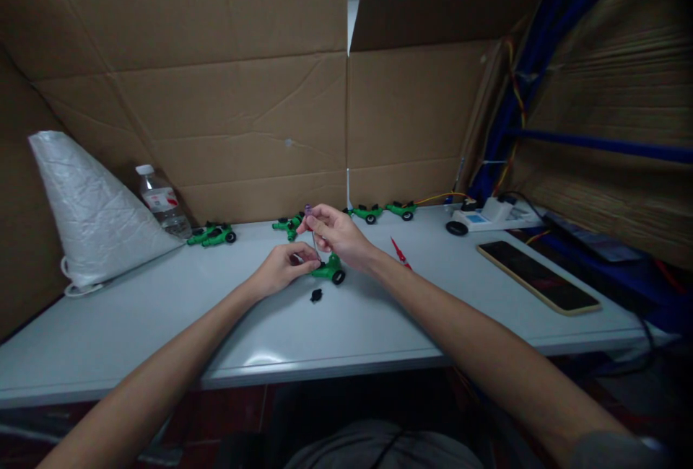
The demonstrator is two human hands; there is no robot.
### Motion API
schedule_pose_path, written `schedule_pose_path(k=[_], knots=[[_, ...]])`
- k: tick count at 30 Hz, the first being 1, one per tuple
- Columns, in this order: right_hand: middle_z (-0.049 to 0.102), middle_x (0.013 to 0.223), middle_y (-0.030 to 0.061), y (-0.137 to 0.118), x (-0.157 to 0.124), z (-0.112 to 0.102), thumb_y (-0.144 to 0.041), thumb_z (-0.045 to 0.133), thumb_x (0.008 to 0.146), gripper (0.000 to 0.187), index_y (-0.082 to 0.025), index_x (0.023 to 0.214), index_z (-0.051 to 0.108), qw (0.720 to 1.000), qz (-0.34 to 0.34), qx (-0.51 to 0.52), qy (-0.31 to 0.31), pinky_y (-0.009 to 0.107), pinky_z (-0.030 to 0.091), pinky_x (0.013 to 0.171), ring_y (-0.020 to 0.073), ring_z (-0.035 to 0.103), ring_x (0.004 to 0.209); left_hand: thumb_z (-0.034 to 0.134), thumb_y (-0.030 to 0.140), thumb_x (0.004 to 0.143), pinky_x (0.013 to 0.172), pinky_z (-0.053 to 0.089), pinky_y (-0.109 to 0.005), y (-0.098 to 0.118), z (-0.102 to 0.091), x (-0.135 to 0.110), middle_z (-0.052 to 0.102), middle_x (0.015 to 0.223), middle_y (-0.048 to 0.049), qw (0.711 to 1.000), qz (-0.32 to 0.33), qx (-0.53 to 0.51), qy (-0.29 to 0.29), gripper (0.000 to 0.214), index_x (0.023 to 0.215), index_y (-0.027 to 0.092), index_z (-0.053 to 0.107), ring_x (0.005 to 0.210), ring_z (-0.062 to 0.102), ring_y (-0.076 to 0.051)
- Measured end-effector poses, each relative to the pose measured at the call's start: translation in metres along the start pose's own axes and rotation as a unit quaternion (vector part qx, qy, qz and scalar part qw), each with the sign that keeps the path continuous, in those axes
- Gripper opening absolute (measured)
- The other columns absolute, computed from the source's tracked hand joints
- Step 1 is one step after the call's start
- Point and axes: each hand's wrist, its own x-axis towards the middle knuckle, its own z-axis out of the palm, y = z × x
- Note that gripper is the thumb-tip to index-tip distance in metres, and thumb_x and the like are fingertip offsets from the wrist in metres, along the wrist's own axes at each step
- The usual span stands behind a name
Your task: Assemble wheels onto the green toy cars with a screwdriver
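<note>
A small green toy car [330, 270] with black wheels lies on the grey table [162, 317] in front of me. My left hand [284, 268] is closed in a pinch against its left end. My right hand [336, 232] hovers just above, fingers closed on a thin screwdriver [312, 235] with a purple top, its shaft pointing down at the car. A loose black wheel [317, 296] lies on the table just in front of the car.
More green toy cars stand along the cardboard back wall [212, 235] [289, 224] [368, 213] [401, 209]. A white bag [92, 209] and a water bottle [161, 200] are at the left. A red tool [401, 253], a phone [538, 278] and a white device [481, 218] lie at the right.
</note>
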Motion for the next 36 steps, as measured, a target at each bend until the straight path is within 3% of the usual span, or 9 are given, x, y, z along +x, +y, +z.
schedule_pose_path(k=[3,9,16,22,30,36], knots=[[0.071,0.083,-0.0019,0.0015,0.0007,0.0013,-0.059,0.084,0.078,0.054,-0.022,0.097,0.051,1.0,0.008,0.007,0.007,0.017,0.032,0.039,0.0046,0.043,0.045,0.072,0.044,0.092,0.069,0.045,-0.026,0.0016,0.0002,-0.0002,0.074,0.087,-0.0049,1.0,-0.003,0.0,-0.002,0.03,0.094,0.014,0.076,0.073,0.061,-0.015],[0.065,0.083,-0.0031,0.0015,0.0016,0.0006,-0.065,0.066,0.092,0.047,-0.02,0.104,0.06,0.999,-0.015,0.013,-0.033,0.016,0.035,0.04,0.0038,0.045,0.048,0.073,0.044,0.091,0.069,0.045,-0.026,-0.0013,-0.0006,0.0005,0.074,0.088,-0.0055,1.0,-0.01,-0.007,-0.004,0.031,0.095,0.013,0.076,0.076,0.062,-0.015],[0.071,0.081,-0.0032,-0.0002,0.002,0.0044,-0.057,0.086,0.078,0.054,-0.022,0.101,0.05,1.0,0.0,0.004,-0.002,0.016,0.032,0.038,0.0041,0.043,0.044,0.072,0.048,0.092,0.063,0.042,-0.024,-0.0042,-0.0009,0.0007,0.072,0.085,-0.0041,1.0,-0.014,0.006,-0.006,0.035,0.097,0.013,0.075,0.069,0.057,-0.013],[0.063,0.085,-0.0025,0.0008,0.0023,0.0037,-0.064,0.061,0.097,0.045,-0.02,0.107,0.063,0.999,-0.019,0.015,-0.04,0.017,0.035,0.04,0.0035,0.042,0.047,0.073,0.046,0.092,0.067,0.043,-0.025,-0.0022,-0.0028,0.0011,0.072,0.086,-0.0039,1.0,-0.008,0.013,-0.009,0.033,0.095,0.014,0.076,0.072,0.059,-0.014],[0.068,0.077,-0.0055,0.002,0.0056,0.0067,-0.059,0.086,0.076,0.057,-0.023,0.101,0.05,1.0,-0.002,0.0,0.014,0.016,0.033,0.037,0.0042,0.042,0.042,0.072,0.046,0.092,0.066,0.044,-0.025,-0.0037,-0.0035,0.0023,0.074,0.09,-0.0049,1.0,-0.009,0.012,-0.008,0.033,0.097,0.014,0.077,0.072,0.06,-0.015],[0.063,0.085,-0.0027,-0.0006,0.0027,0.0048,-0.065,0.06,0.096,0.046,-0.02,0.104,0.062,0.999,-0.027,0.014,-0.032,0.016,0.041,0.042,0.0039,0.045,0.049,0.071,0.047,0.092,0.067,0.045,-0.026,-0.0028,-0.0043,0.0019,0.075,0.09,-0.0047,1.0,-0.01,0.019,-0.005,0.033,0.098,0.015,0.077,0.074,0.062,-0.016]])
